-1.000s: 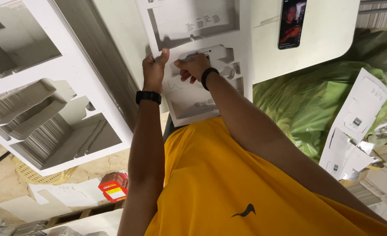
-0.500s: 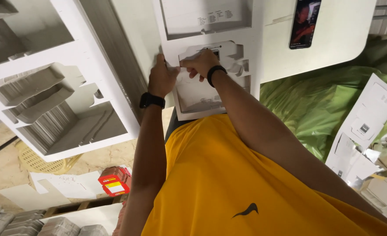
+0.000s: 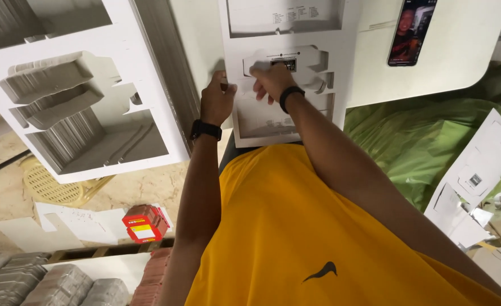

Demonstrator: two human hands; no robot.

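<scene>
A white die-cut cardboard sheet [image 3: 284, 122] with printed panels and a shaped cut-out lies on a white table [image 3: 465, 62] in front of my yellow shirt. My left hand [image 3: 217, 102], a black watch on its wrist, grips the sheet's left edge with fingers curled. My right hand [image 3: 272, 79], with a black wristband, has its fingers bent onto the cut-out flap near a small dark label, pinching the card there.
A phone [image 3: 412, 31] with a lit screen lies on the table at the upper right. A white rack [image 3: 160, 130] holding grey card stacks stands on the left. There is green sheeting [image 3: 426, 141] on the right, loose white card sheets [image 3: 480, 170], a red box [image 3: 143, 224] on the floor and grey bundles [image 3: 52, 286].
The view has shifted, so the sheet and both hands sit further right in frame. My right hand has moved onto the cut-out flap. My left hand stays on the sheet's left edge.
</scene>
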